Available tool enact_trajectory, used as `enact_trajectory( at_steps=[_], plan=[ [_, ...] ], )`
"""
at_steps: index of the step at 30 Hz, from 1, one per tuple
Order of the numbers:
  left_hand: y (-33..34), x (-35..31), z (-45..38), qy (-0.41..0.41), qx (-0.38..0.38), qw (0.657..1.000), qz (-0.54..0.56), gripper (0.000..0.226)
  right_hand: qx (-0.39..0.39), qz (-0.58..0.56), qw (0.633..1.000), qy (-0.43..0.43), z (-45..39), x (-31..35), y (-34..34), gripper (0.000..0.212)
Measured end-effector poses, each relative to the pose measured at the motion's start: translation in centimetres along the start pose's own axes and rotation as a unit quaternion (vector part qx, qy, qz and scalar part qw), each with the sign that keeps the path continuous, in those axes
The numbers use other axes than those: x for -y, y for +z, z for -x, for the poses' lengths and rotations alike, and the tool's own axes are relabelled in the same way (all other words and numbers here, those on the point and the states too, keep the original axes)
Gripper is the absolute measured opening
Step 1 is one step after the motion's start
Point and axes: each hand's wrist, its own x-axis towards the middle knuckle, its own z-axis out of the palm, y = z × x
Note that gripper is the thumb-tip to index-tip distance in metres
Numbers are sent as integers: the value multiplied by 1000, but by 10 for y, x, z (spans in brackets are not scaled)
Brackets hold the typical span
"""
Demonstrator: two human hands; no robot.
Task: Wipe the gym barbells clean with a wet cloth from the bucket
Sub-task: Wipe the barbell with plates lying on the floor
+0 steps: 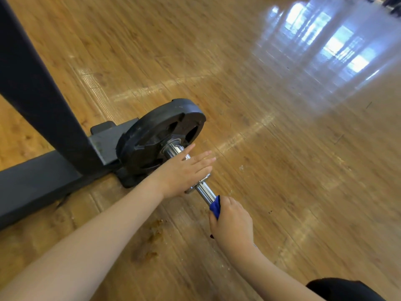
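Barbell [204, 189] lies low over the wood floor [282, 148], its black plate [160, 135] against the dark rack base [43, 170], left hand [182, 172] flat on the chrome sleeve with fingers straight and slightly spread, right hand [233, 222] gripping the blue cloth [215, 207] round the shaft, bar below it hidden, bucket out of frame.

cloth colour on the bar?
Blue. The cloth is wrapped around the chrome bar, gripped by the right hand; head view, the only one.
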Motion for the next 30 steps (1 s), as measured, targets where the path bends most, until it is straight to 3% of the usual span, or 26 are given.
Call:
enact_trajectory(
  at_steps=[4, 13, 17, 19, 21, 24, 28, 30],
  plan=[
    [4, -1, 2, 12, -66, 997, 32, 67, 16, -8, 1000, 12, 3, 3, 0, 41],
    [-14, 7, -24, 40, 51, 989, 136, 63, 26, -13, 999, 13, -3, 1, -10, 43],
    [-12, 11, -10, 1, 71, 989, 129, 91, 130, -52, 990, 8, -6, -1, -21, 14],
    [-6, 16, 3, -56, 79, 989, 116, 100, 105, -117, 988, 7, -10, 8, -27, 26],
    [-1, 21, 12, -98, 78, 988, 95, 96, 51, -141, 988, -32, -22, 26, -25, 44],
    [-2, 19, 14, -124, 74, 987, 77, 79, 83, -63, 987, -121, -45, 51, -18, 57],
    [-3, 15, 9, -143, 59, 983, 102, 73, 71, -83, 994, 6, -60, 45, -10, 53],
    [-1, 17, 10, -142, 51, 983, 106, 71, 56, -60, 997, 2, -47, 50, -6, 57]
  ],
)
